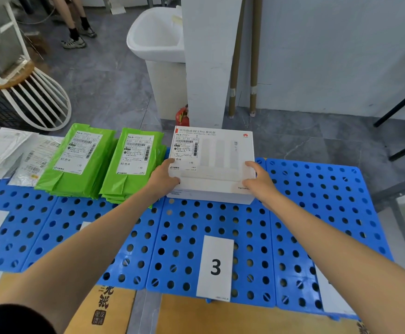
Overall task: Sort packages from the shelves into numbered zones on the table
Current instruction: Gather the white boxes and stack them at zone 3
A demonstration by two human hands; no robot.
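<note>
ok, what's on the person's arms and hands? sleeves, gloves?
No gloves, rings or watch on the left hand or right hand. Both forearms are uncovered. A black sleeve shows high on the left arm; none is in view on the right.

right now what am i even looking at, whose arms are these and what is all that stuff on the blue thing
No machine here: one camera worn on a person's head looks down at their two arms. The left hand and right hand grip the sides of a white box, thumbs on top, at the far end of a blue perforated table. A card marked 3 lies nearer the person in the same strip. Left of the box lie two stacks of green bags, then pale mailers.
</note>
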